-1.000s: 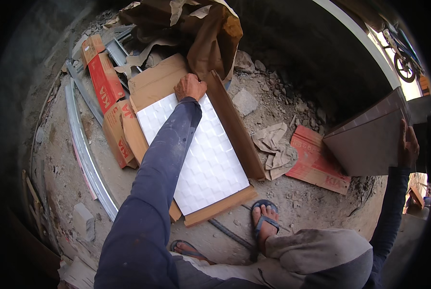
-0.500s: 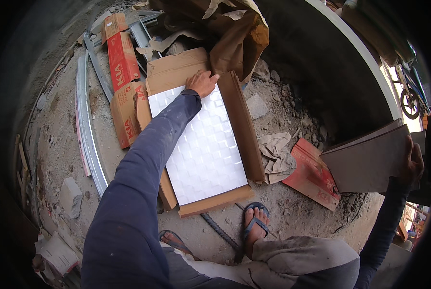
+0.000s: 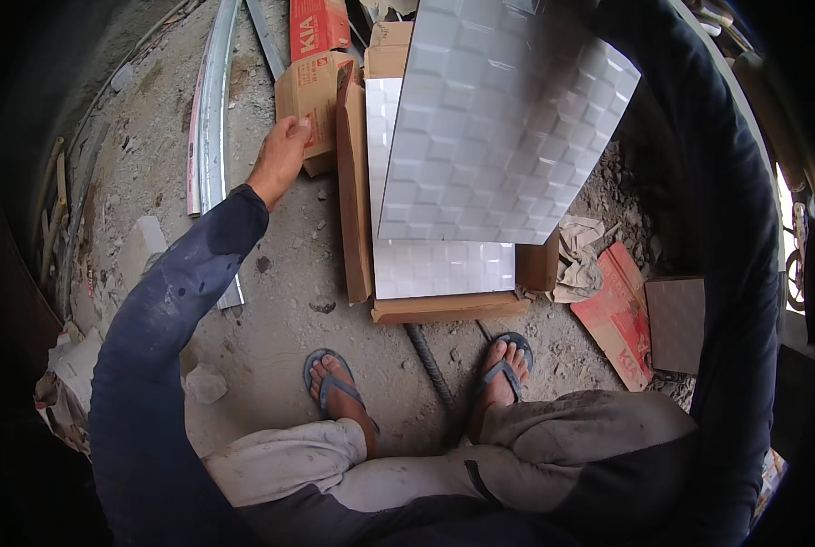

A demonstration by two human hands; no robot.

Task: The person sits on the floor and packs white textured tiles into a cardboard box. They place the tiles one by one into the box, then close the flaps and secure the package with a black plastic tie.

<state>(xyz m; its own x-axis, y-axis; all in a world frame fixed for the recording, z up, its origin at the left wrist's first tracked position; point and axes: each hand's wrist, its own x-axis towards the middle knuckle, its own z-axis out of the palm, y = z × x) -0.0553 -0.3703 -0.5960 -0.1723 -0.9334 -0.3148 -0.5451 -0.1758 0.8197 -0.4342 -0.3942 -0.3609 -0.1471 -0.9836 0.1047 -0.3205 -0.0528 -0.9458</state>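
A white tile [image 3: 508,118] with a raised block pattern is held up at a tilt over the open cardboard box [image 3: 448,312]. My right arm reaches to its top edge; the right hand's fingers are hidden there, but the raised tile hangs from that hand. Below it, another white patterned tile [image 3: 444,270] lies flat in the box. My left hand [image 3: 282,157] is to the left of the box, beside a brown-and-red cardboard carton [image 3: 312,91]. Its fingers are curled together, with nothing visible in them.
Metal channels [image 3: 214,118] lie on the dusty ground at left. Crumpled paper [image 3: 579,260], a red cardboard piece [image 3: 619,314] and a grey panel [image 3: 676,324] are to the right. A ribbed steel bar [image 3: 430,365] runs between my sandalled feet. Rubble lies along the right.
My left hand has left the box's far end and moved left of it. My right arm has swung from the grey panels at right to above the box, where a tile is now raised.
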